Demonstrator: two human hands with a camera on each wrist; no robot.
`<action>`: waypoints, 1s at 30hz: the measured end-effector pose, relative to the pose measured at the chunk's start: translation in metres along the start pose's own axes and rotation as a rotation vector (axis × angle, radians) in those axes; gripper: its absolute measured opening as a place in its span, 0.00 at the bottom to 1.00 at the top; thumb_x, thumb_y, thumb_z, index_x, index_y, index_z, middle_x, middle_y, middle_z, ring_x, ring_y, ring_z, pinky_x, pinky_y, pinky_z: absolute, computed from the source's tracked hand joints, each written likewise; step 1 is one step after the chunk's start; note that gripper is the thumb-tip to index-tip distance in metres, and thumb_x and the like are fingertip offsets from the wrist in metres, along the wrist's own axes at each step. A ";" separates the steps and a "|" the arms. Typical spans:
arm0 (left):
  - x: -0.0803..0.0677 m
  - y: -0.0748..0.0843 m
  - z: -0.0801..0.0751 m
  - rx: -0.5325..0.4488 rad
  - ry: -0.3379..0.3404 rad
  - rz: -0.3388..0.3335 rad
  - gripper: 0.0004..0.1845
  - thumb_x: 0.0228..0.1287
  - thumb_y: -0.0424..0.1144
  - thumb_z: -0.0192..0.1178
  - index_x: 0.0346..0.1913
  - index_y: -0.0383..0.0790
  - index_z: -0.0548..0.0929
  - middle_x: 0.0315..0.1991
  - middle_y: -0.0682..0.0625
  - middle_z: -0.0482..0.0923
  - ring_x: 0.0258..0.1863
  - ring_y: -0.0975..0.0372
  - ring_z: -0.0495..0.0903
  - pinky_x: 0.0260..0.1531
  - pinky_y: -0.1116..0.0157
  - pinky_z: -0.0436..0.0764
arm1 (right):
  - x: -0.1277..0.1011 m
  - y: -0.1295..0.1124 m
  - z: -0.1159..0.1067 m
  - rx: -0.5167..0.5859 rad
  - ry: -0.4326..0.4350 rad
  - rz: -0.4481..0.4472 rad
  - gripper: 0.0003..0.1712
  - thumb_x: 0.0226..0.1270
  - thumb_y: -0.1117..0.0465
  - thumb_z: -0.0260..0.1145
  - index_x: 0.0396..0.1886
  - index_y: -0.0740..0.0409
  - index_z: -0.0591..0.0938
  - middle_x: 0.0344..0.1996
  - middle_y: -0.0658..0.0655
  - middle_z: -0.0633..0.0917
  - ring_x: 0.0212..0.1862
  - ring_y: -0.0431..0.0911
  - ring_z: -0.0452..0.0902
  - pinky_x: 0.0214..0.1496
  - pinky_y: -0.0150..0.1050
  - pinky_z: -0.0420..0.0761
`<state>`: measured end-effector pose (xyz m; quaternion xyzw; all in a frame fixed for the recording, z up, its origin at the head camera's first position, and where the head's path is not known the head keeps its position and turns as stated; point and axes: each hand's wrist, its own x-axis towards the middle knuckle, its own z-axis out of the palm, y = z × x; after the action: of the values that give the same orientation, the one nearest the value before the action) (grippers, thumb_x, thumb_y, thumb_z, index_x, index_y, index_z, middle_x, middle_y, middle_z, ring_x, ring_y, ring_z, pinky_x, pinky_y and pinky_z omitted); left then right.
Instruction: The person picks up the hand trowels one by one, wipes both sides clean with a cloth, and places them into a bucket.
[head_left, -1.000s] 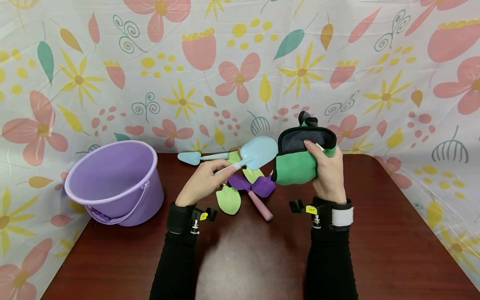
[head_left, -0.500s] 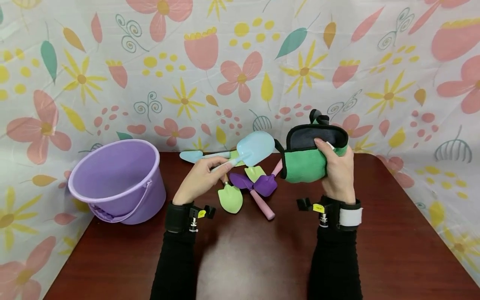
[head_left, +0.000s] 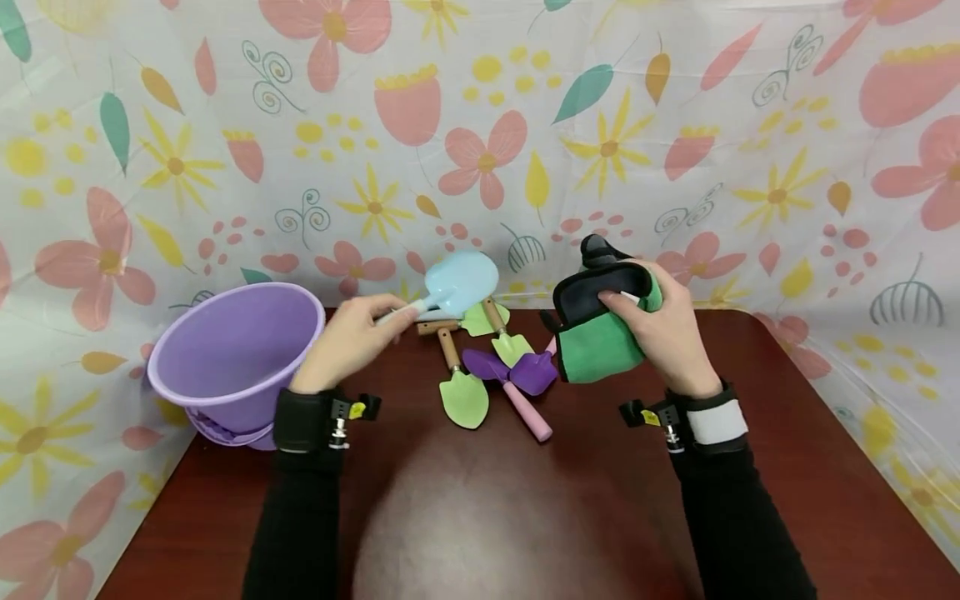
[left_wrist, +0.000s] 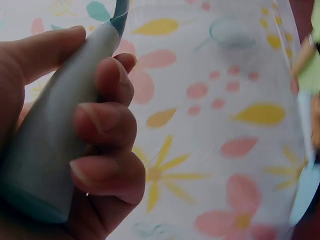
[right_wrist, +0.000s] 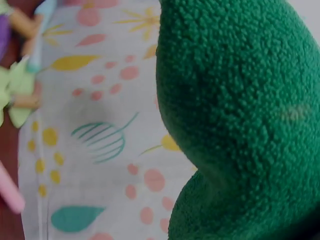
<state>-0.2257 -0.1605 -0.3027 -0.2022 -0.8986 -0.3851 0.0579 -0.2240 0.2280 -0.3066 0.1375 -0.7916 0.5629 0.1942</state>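
My left hand (head_left: 360,337) grips a light blue toy trowel (head_left: 463,279) by its pale handle (left_wrist: 55,110). Its rounded blade points up and right, above the heap of tools. In the left wrist view the fingers curl round the handle. On the other side, my right hand (head_left: 660,325) holds a green fabric pouch (head_left: 600,346) with black lining and trim. The thumb lies inside the pouch's mouth and the other fingers are hidden behind it. Fuzzy green cloth (right_wrist: 240,100) fills much of the right wrist view. The trowel and the pouch are apart.
A purple bucket (head_left: 225,400) stands at the left, beside my left hand. Several small tools lie heaped mid-table: a green trowel (head_left: 465,402), a purple trowel with a pink handle (head_left: 528,414), and others. A flowered cloth (head_left: 480,150) hangs behind the brown table (head_left: 480,517).
My left hand has moved left with the trowel, away from the pouch and closer to the bucket. The pouch has shifted slightly left and tilted in my right hand.
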 end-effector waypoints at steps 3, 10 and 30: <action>-0.001 0.006 -0.025 0.101 -0.021 -0.011 0.17 0.71 0.57 0.54 0.41 0.49 0.84 0.25 0.49 0.76 0.21 0.56 0.70 0.27 0.58 0.69 | 0.004 0.000 -0.009 -0.166 -0.063 -0.019 0.26 0.65 0.52 0.71 0.62 0.47 0.78 0.56 0.52 0.79 0.54 0.42 0.73 0.51 0.38 0.70; -0.006 0.005 -0.079 0.281 -0.055 -0.066 0.21 0.72 0.55 0.55 0.46 0.41 0.85 0.31 0.48 0.78 0.31 0.56 0.73 0.36 0.57 0.69 | 0.004 0.009 -0.037 -0.272 -0.106 -0.007 0.27 0.65 0.53 0.70 0.63 0.47 0.77 0.57 0.51 0.78 0.49 0.41 0.74 0.44 0.34 0.71; -0.050 -0.035 -0.169 0.486 -0.171 -0.242 0.24 0.73 0.58 0.51 0.42 0.39 0.83 0.26 0.49 0.77 0.25 0.57 0.75 0.28 0.59 0.71 | -0.021 0.048 -0.089 -0.501 -0.105 0.077 0.30 0.66 0.48 0.69 0.65 0.50 0.75 0.59 0.61 0.76 0.47 0.47 0.71 0.39 0.37 0.68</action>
<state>-0.2028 -0.3190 -0.2212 -0.1054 -0.9838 -0.1440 -0.0177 -0.2127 0.3277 -0.3311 0.0839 -0.9199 0.3485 0.1592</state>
